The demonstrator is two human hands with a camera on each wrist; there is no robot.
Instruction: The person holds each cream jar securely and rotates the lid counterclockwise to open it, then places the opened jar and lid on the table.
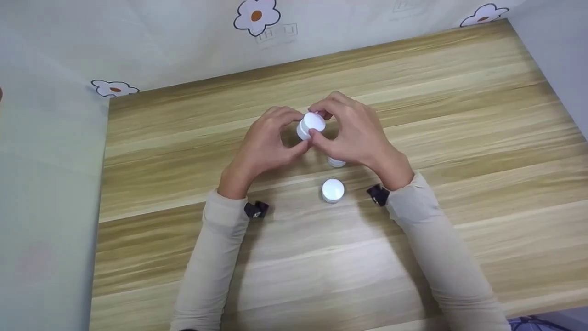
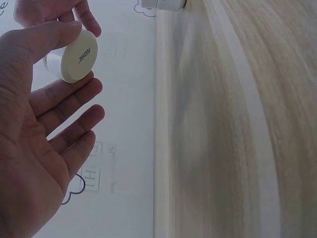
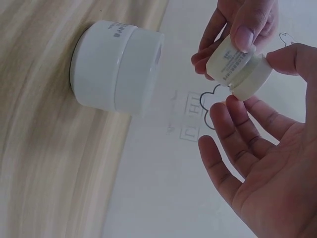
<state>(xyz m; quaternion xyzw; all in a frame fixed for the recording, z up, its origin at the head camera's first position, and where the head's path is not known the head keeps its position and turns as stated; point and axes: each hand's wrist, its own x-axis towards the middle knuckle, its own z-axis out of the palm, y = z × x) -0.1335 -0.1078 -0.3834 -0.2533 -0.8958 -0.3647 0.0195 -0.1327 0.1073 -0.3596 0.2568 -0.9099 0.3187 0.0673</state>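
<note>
Above the table, both hands hold one small white jar (image 1: 302,132) with printed text on its side. My left hand (image 1: 266,140) pinches the jar's body between thumb and fingers; dark lettering on the jar's base (image 2: 80,58) faces the left wrist camera. The round white lid (image 3: 251,80) is pinched at its edge by the thumb and fingertips of my right hand (image 1: 356,131). In the right wrist view a narrow groove shows between lid and body. The other fingers of my right hand spread loosely below the lid.
A second white jar (image 1: 333,191) stands lidded on the wood-grain table (image 1: 183,184), between the forearms. Another white jar (image 1: 336,162) is partly hidden under my right hand. A pale wall covering with flower prints (image 1: 257,16) rises behind the table. Black wrist cameras sit at both cuffs.
</note>
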